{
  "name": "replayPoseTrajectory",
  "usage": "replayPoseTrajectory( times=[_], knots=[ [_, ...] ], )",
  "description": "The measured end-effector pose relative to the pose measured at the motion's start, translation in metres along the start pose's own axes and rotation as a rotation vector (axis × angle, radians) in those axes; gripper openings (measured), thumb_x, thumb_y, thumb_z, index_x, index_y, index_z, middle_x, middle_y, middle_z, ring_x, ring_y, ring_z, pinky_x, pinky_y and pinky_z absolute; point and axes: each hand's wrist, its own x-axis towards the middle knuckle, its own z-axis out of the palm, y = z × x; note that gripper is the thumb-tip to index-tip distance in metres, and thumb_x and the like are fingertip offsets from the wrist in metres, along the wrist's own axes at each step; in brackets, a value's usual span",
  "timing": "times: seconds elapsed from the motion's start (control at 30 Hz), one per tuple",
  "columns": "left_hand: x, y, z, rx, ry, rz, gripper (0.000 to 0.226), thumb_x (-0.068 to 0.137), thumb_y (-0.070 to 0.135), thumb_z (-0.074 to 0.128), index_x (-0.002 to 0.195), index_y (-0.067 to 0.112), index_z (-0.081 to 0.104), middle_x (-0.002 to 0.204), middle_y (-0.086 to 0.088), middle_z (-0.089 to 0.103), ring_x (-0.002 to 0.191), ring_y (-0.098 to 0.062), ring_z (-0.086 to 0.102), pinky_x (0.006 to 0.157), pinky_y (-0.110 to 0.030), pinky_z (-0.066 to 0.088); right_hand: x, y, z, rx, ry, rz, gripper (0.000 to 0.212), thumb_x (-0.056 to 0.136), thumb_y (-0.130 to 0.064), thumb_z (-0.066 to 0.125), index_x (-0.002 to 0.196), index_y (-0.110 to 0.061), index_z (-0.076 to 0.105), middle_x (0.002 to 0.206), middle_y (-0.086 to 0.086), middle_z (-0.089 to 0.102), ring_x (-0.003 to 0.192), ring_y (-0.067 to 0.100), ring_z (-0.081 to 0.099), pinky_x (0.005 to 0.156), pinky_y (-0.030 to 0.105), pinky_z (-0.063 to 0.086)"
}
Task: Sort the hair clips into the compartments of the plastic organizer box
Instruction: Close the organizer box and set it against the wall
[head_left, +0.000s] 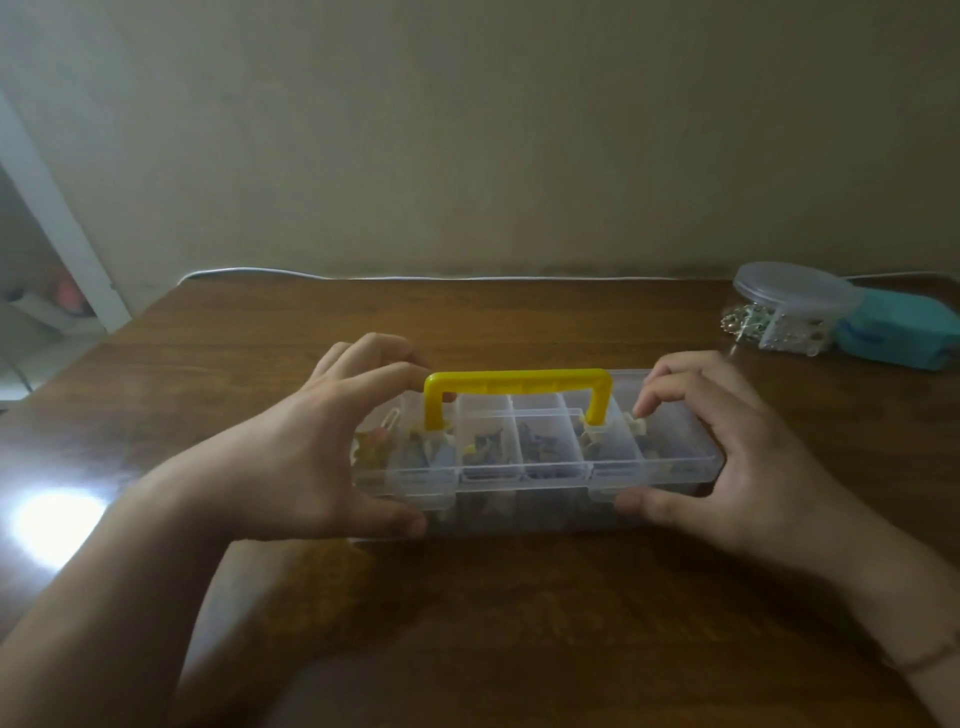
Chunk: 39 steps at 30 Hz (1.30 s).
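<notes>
I am looking down at a clear plastic box (535, 457) lying in the middle of the brown surface (467, 623). It has a yellow handle (517, 384) along its far side. The lid looks shut, and I can see small hair clips (488, 449) through it, sitting in the little rooms inside. I cannot tell which clip is in which room, because the picture is dim.

My left hand (317, 452) is holding the box at its 9 o'clock end. Its thumb is pressing the near edge and its fingers are curling over the far edge by the handle. My right hand (727, 447) is holding the 3 o'clock end the same way, thumb on the near edge and fingers bent down onto the lid. So each grip is closed around the box, not wide.

I think the step now is opening the lid, or maybe snapping it shut. I cannot tell which. To do it well, I am keeping the box flat so the clips do not jump between rooms. I am pushing on both near catches together, gently, so the lid does not pop.

At 2 o'clock, well apart, a round jar (789, 306) and a blue case (898, 332) are sitting.
</notes>
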Motion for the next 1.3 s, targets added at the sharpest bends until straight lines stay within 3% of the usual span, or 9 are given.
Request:
replayPoseTrajectory(
  times=[0.33,0.57,0.7,0.8,0.9,1.03,1.1,1.2,1.3],
  knots=[
    [0.001,-0.007,0.006,0.076,0.118,0.064,0.081,0.065,0.069,0.071,0.136,0.038,0.047,0.137,0.029,0.04,0.134,-0.013,0.034,0.1,-0.037,0.048,0.003,0.004,0.005,-0.03,0.082,-0.056,0.053,0.065,-0.07,0.064,0.107,-0.04,0.053,0.121,-0.026,0.042,0.119,-0.012,0.038,0.083,0.012,0.036],
    [0.008,-0.005,0.016,0.101,0.179,0.047,0.082,0.062,0.085,0.061,0.131,0.043,0.051,0.137,0.038,0.035,0.137,0.002,0.027,0.1,-0.027,0.043,0.005,0.004,0.001,-0.191,0.0,-0.006,0.066,0.065,-0.084,0.051,0.116,-0.042,0.044,0.128,-0.024,0.033,0.112,-0.006,0.037,0.08,0.012,0.032],
    [0.019,0.001,0.036,0.078,0.354,0.036,0.065,0.067,0.078,0.06,0.123,0.045,0.054,0.133,0.027,0.041,0.133,-0.008,0.035,0.101,-0.036,0.041,0.006,0.01,-0.001,-0.227,0.104,0.06,0.066,0.068,-0.075,0.05,0.121,-0.036,0.053,0.135,-0.017,0.046,0.121,0.004,0.044,0.092,0.028,0.044],
    [0.024,0.006,0.05,-0.018,0.479,-0.036,0.059,0.067,0.072,0.063,0.117,0.042,0.057,0.132,0.017,0.044,0.13,-0.016,0.042,0.101,-0.046,0.046,0.009,0.015,0.003,-0.136,0.141,0.12,0.058,0.079,-0.054,0.064,0.132,-0.034,0.049,0.148,-0.018,0.036,0.131,-0.001,0.032,0.107,0.029,0.037],
    [0.024,0.011,0.055,0.118,0.597,-0.085,0.055,0.067,0.07,0.063,0.106,0.031,0.064,0.122,0.009,0.052,0.12,-0.02,0.046,0.093,-0.043,0.048,0.011,0.021,0.008,-0.199,0.099,0.125,0.058,0.084,-0.059,0.056,0.137,-0.037,0.041,0.152,-0.02,0.028,0.137,-0.002,0.022,0.11,0.028,0.03],
    [0.037,0.009,0.048,0.393,0.621,-0.102,0.054,0.068,0.073,0.068,0.092,0.025,0.067,0.103,0.006,0.064,0.1,-0.024,0.056,0.072,-0.041,0.054,0.026,0.023,0.004,-0.406,0.136,0.114,0.06,0.085,-0.063,0.052,0.138,-0.038,0.04,0.144,-0.017,0.039,0.133,0.007,0.033,0.105,0.031,0.036],
    [0.055,0.005,0.042,0.397,0.567,-0.204,0.051,0.065,0.067,0.075,0.097,0.028,0.068,0.107,0.007,0.065,0.104,-0.024,0.058,0.072,-0.039,0.054,0.047,0.026,0.004,-0.418,0.116,0.131,0.057,0.087,-0.057,0.056,0.138,-0.036,0.039,0.143,-0.016,0.038,0.13,0.008,0.038,0.101,0.029,0.037],
    [0.094,-0.011,0.038,0.254,0.521,-0.341,0.043,0.074,0.051,0.079,0.111,0.032,0.068,0.125,0.01,0.061,0.119,-0.021,0.053,0.085,-0.036,0.049,0.087,0.042,0.008,-0.309,0.079,0.215,0.05,0.093,-0.044,0.056,0.138,-0.031,0.04,0.146,-0.016,0.032,0.128,0.01,0.041,0.099,0.028,0.044],
    [0.137,-0.038,0.039,0.083,0.53,-0.448,0.037,0.087,0.037,0.071,0.124,0.038,0.064,0.146,0.009,0.048,0.129,-0.021,0.048,0.098,-0.037,0.046,0.123,0.072,0.017,-0.181,0.127,0.31,0.047,0.099,-0.028,0.05,0.144,-0.027,0.039,0.158,-0.006,0.02,0.14,0.018,0.033,0.109,0.033,0.037]
  ],
)
